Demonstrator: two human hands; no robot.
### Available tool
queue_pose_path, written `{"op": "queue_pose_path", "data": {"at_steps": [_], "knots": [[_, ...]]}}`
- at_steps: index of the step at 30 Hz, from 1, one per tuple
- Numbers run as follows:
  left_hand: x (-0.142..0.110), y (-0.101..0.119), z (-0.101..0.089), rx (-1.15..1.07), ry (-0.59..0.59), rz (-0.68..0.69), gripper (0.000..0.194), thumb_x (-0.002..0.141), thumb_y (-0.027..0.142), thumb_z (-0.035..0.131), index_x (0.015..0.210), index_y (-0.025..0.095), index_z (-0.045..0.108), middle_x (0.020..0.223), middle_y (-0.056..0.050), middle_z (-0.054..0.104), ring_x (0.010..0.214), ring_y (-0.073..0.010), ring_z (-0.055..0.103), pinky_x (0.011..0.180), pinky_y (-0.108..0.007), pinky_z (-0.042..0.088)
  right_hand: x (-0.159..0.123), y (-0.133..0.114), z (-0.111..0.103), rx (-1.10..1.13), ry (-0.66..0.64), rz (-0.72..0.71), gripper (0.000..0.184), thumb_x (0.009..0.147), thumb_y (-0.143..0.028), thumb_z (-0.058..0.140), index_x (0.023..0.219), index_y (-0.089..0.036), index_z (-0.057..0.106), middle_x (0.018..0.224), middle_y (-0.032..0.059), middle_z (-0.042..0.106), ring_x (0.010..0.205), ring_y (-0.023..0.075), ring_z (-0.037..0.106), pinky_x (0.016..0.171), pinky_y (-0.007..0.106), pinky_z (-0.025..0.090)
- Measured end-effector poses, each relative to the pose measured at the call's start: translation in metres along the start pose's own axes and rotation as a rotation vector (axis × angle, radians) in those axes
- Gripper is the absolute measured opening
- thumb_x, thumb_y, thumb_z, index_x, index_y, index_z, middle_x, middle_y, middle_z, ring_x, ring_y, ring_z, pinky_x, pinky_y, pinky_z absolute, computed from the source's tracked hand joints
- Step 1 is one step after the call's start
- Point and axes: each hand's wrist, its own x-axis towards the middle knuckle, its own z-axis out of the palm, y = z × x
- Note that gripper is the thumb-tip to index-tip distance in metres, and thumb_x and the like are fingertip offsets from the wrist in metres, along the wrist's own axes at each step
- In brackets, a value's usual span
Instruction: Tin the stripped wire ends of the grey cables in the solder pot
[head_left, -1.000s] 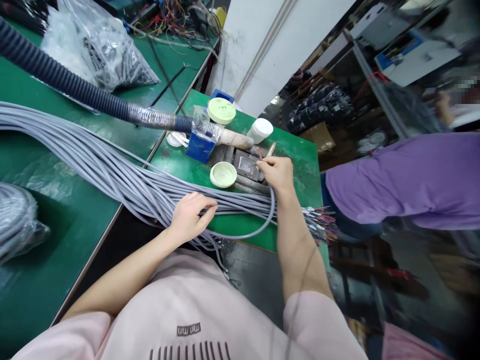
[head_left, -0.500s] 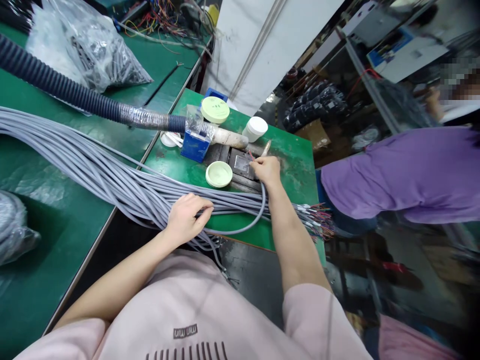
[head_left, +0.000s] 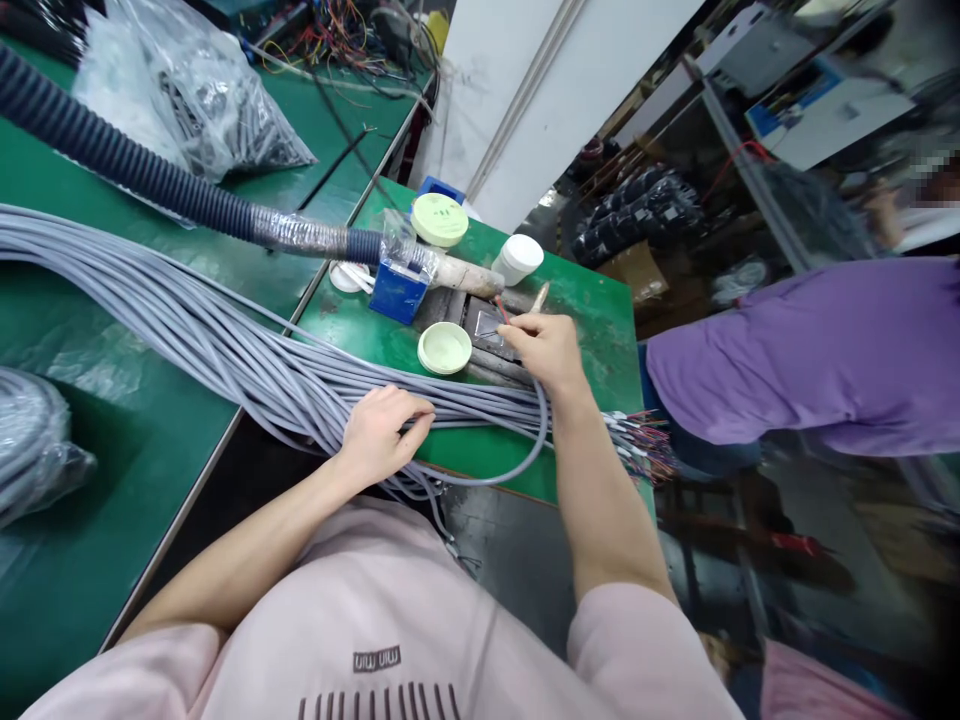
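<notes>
While left hand (head_left: 382, 432) rests, right hand (head_left: 546, 348) pinches cable (head_left: 517, 462) (curled) — outstretched.

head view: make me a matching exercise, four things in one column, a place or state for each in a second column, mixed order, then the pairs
Things:
1. right hand
2. left hand
3. corrugated hose
4. pale green lid

Places or states:
A. lies across the green table, far left
B. rests on the grey cable bundle
C. pinches one looped cable's wire ends over the small metal tray
D. sits beside the tray, above the bundle

Pairs: 1-C, 2-B, 3-A, 4-D
</notes>
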Motion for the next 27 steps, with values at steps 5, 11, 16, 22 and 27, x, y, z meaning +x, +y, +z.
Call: {"op": "queue_pose_path", "data": {"at_steps": [5,11,16,22,27], "knots": [[-0.001,0.000,0.000,0.020,-0.008,0.013,0.015,0.091,0.023,0.053,0.084,0.019,0.065,0.079,-0.003,0.072,0.070,-0.0157,0.060,0.068,-0.031,0.043,-0.005,-0.034,0.018,-0.069,-0.146,-0.124,0.026,0.076,-0.028,0.054,0.057,-0.016,0.068,0.061,0.0024,0.062,0.060,0.0146,0.053,0.058,0.026,0.035],[-0.003,-0.002,0.001,0.055,-0.020,0.014,0.015,0.091,0.024,0.052,0.085,0.020,0.065,0.080,-0.003,0.072,0.073,-0.0163,0.060,0.068,-0.032,0.042,-0.003,-0.043,0.042,-0.329,-0.230,-0.195,0.028,0.080,-0.027,0.050,0.070,-0.018,0.074,0.073,0.0043,0.069,0.067,0.0165,0.056,0.060,0.028,0.032],[-0.003,-0.003,0.001,0.061,-0.019,0.026,0.015,0.091,0.023,0.052,0.085,0.020,0.065,0.079,-0.002,0.072,0.072,-0.0160,0.059,0.068,-0.032,0.041,-0.004,-0.045,0.047,-0.455,-0.245,-0.221,0.030,0.083,-0.028,0.047,0.079,-0.020,0.076,0.079,0.0048,0.071,0.071,0.0175,0.058,0.061,0.029,0.031],[-0.003,-0.003,0.001,0.056,-0.020,0.026,0.016,0.091,0.024,0.051,0.086,0.020,0.066,0.079,-0.003,0.071,0.073,-0.0161,0.060,0.067,-0.032,0.041,-0.003,-0.031,0.021,-0.317,-0.105,-0.188,0.029,0.081,-0.028,0.049,0.077,-0.017,0.076,0.075,0.0062,0.070,0.070,0.0181,0.060,0.062,0.029,0.035],[-0.002,-0.003,0.001,0.049,-0.033,0.025,0.016,0.091,0.024,0.051,0.086,0.020,0.065,0.080,-0.003,0.072,0.073,-0.0159,0.060,0.067,-0.032,0.041,0.009,0.005,0.005,-0.328,0.043,-0.017,0.027,0.078,-0.030,0.052,0.076,-0.018,0.076,0.076,0.0061,0.072,0.073,0.0209,0.062,0.063,0.029,0.038]]}}
